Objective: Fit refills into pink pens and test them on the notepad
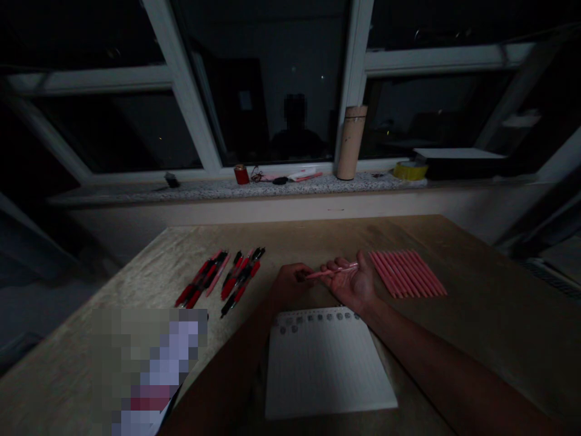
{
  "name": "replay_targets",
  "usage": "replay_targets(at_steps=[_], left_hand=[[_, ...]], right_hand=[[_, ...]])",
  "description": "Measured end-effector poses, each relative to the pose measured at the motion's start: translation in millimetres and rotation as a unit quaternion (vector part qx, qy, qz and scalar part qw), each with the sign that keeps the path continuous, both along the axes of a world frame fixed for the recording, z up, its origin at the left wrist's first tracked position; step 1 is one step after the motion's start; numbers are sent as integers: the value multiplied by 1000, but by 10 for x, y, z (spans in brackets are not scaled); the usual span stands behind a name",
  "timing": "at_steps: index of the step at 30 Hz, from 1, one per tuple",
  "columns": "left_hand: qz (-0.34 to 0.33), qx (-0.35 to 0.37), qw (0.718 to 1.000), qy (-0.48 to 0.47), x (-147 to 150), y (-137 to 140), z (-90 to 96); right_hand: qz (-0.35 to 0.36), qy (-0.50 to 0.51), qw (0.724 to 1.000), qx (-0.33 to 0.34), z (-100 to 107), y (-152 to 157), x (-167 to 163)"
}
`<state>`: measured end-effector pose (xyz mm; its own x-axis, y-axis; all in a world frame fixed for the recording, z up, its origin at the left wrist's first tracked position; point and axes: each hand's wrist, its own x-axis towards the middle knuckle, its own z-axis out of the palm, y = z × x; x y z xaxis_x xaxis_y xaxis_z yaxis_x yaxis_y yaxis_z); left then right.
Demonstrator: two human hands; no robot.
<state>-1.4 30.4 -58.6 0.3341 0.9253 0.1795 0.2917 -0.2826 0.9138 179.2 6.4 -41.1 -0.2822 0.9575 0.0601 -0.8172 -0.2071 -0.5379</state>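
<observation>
A pink pen (333,270) spans the gap between my two hands above the table, just beyond the notepad. My left hand (290,283) is closed at the pen's left end, its fingertips partly in shadow. Palm up, my right hand (354,284) holds the other end, with the pen lying across its curled fingers and the thumb raised. Close beside the right hand, several pink pens or pencils (408,274) lie side by side in a neat row. Below both hands is a ruled notepad (329,363) with round marks along its top lines.
Left of my hands lie two groups of red and black pens (202,278). A blurred-out object (167,363) lies at the front left. On the windowsill (200,192) stand a tan cylinder (351,143), a red can (241,174) and yellow tape (410,171).
</observation>
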Motion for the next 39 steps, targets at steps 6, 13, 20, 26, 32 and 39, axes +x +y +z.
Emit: replay_targets(at_steps=[6,13,20,26,32,39], left_hand=[[-19,-5,1000,-12,-10,-2,-12],[-15,7,1000,2,-10,2,-13],[-15,3,1000,8,-4,-19,14],[-17,6,1000,12,3,-16,29],[-8,8,1000,28,3,-18,33],[-20,-1,1000,18,1,-20,44]], right_hand=[[8,11,1000,5,18,-8,-14],[12,4,1000,26,26,-25,-11],[29,40,999,2,18,-13,-23],[44,69,997,1,57,-36,-27],[44,68,997,-6,44,-19,-34],[41,56,998,6,53,-31,-33]])
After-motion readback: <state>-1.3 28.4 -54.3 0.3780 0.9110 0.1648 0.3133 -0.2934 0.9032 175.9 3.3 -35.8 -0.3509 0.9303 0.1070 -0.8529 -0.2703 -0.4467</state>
